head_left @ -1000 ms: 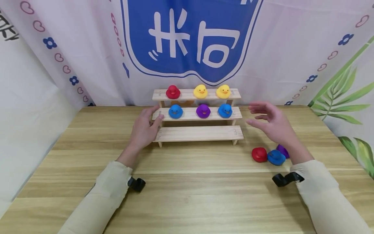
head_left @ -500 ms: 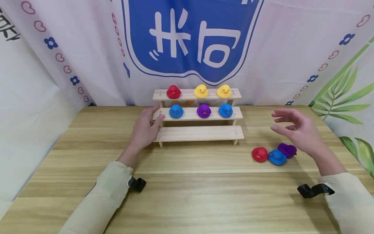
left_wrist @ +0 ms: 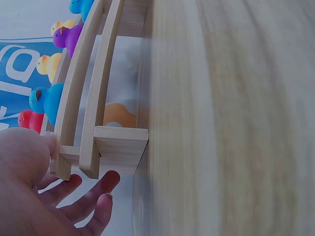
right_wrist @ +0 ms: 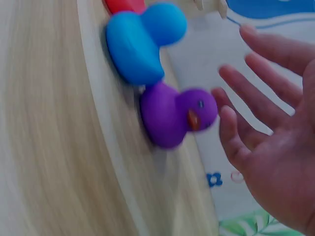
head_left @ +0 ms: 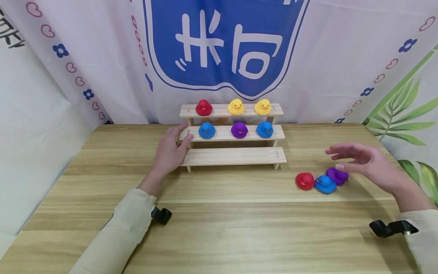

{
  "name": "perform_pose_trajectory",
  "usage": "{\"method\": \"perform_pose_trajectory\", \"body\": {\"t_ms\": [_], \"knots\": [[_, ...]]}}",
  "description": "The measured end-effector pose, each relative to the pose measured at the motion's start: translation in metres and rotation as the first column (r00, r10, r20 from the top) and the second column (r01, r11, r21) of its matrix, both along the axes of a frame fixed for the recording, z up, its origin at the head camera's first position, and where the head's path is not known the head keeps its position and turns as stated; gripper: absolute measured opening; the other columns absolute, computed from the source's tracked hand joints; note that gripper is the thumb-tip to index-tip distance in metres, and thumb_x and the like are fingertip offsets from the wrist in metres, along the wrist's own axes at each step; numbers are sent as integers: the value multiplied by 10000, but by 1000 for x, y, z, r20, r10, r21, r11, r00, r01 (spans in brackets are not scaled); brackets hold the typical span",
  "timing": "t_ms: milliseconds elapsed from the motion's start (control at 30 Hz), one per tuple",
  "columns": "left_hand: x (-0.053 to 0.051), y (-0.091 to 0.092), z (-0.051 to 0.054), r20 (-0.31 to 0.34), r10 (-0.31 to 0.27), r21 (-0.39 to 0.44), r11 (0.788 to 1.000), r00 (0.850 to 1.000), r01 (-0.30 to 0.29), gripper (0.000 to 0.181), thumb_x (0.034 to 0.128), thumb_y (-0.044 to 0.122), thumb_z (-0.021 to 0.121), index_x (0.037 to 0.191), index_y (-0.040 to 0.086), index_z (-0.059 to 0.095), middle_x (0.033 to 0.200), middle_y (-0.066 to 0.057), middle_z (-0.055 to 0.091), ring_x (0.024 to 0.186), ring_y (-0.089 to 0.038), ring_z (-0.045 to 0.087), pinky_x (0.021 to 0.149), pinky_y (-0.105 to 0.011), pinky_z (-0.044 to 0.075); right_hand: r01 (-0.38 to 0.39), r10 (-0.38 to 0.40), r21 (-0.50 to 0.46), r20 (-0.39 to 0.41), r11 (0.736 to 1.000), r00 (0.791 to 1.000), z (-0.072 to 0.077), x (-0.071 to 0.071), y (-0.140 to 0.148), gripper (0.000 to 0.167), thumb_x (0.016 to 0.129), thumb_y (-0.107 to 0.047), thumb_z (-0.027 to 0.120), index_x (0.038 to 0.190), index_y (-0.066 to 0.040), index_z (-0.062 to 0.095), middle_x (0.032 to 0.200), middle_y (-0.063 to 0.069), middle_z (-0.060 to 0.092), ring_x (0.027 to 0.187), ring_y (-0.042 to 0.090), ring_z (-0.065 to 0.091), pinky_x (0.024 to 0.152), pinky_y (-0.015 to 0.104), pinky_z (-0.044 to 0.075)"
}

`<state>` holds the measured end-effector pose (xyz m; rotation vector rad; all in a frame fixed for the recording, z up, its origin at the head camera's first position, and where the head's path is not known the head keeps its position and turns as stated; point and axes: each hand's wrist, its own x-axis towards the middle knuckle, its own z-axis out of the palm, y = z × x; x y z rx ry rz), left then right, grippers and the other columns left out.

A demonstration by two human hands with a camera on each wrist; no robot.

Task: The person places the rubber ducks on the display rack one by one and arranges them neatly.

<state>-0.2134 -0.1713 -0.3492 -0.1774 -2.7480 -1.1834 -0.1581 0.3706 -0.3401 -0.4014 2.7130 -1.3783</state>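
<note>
A three-tier wooden display stand [head_left: 236, 156] stands at the back of the table. My left hand [head_left: 170, 150] holds the left end of its middle tier, thumb on the board; in the left wrist view, several fingers [left_wrist: 83, 201] reach beyond the board's end. My right hand [head_left: 373, 165], fingers loosely bent and holding nothing, hovers beside a purple rubber duck [head_left: 337, 176] on the table at right. Touching that duck is a blue rubber duck [head_left: 325, 184], with a red rubber duck [head_left: 305, 181] to its left. In the right wrist view, the purple duck [right_wrist: 167, 115] lies left of my fingertips.
On the top tier sit a red duck [head_left: 203, 108] and two yellow ducks, one a yellow duck [head_left: 236, 107] in the middle. The middle tier bears a purple duck [head_left: 239, 130] between two blue ducks. A printed curtain [head_left: 328, 68] hangs behind the table [head_left: 219, 228].
My right hand has moved right and down, from beside the stand's right side to the purple duck on the table. My left hand stays on the stand.
</note>
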Motion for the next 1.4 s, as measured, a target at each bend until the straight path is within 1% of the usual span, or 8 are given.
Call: {"method": "perform_pose_trajectory", "body": {"t_ms": [133, 267, 433, 600, 900, 1067, 1267, 1400], "knots": [[0, 0, 0, -1, 6, -2, 1000, 1000, -6, 557, 1127, 353, 507, 1617, 97, 436, 1628, -184, 465, 1220, -370, 601, 1075, -555, 536, -69, 66, 46, 70, 997, 995, -3, 2, 12, 493, 991, -52, 722, 1467, -72, 594, 1362, -135, 718, 1201, -35, 651, 826, 254, 609], [0, -1, 0, 5, 8, -2, 1000, 1000, -8, 566, 1126, 368, 508, 1621, 104, 431, 1635, -179, 457, 1188, -369, 609, 1070, -554, 541, -125, 114, 84, 120, 989, 986, -6, 3, 21, 518, 988, -87, 736, 1483, -90, 587, 1396, -128, 704, 1219, -75, 626, 863, 223, 593], [1, -1, -1, 3, 6, 7, 1000, 1000, -6, 560, 1126, 356, 512, 1619, 102, 432, 1639, -177, 452, 1207, -368, 607, 1071, -553, 542, -213, 203, 45, 158, 976, 966, -13, 3, 30, 551, 971, -35, 732, 1498, -42, 571, 1449, -155, 671, 1246, -92, 604, 916, 170, 565], [2, 0, -2, 5, 8, 8, 1000, 1000, -8, 556, 1126, 349, 515, 1616, 98, 435, 1636, -176, 455, 1245, -368, 595, 1084, -551, 538, -265, 261, 3, 177, 964, 949, -20, 3, 34, 552, 947, 5, 738, 1477, -20, 588, 1464, -204, 648, 1247, -83, 595, 891, 216, 601], [2, 1, 0, 2, 5, 13, 1000, 1000, -5, 555, 1126, 344, 515, 1615, 93, 436, 1622, -184, 466, 1261, -369, 584, 1091, -552, 529, -188, 162, 148, 172, 971, 972, -20, 1, 30, 537, 933, -150, 806, 1446, -132, 649, 1421, -150, 695, 1216, -132, 571, 912, 141, 532], [0, 2, 0, -3, 0, 19, 1000, 1000, 0, 553, 1125, 337, 520, 1611, 83, 441, 1619, -189, 471, 1301, -373, 572, 1109, -557, 514, -157, 124, 215, 161, 964, 979, -21, 2, 31, 521, 944, -209, 804, 1443, -178, 658, 1407, -160, 697, 1198, -157, 545, 910, 134, 498], [-1, 1, -1, 2, 6, 17, 1000, 1000, -6, 552, 1125, 338, 520, 1611, 89, 441, 1622, -183, 467, 1263, -370, 589, 1094, -551, 525, -108, 72, 252, 147, 962, 987, -21, 0, 32, 452, 986, -235, 765, 1425, -186, 669, 1331, -242, 684, 1152, -130, 571, 878, 164, 518], [-1, 0, -1, 13, 10, 11, 1000, 1000, -10, 557, 1125, 348, 517, 1617, 101, 434, 1628, -176, 462, 1249, -367, 589, 1098, -549, 525, -74, 42, 247, 129, 966, 991, -20, 0, 30, 435, 1007, -213, 736, 1429, -140, 657, 1254, -278, 659, 1109, -100, 586, 848, 178, 528]]}}
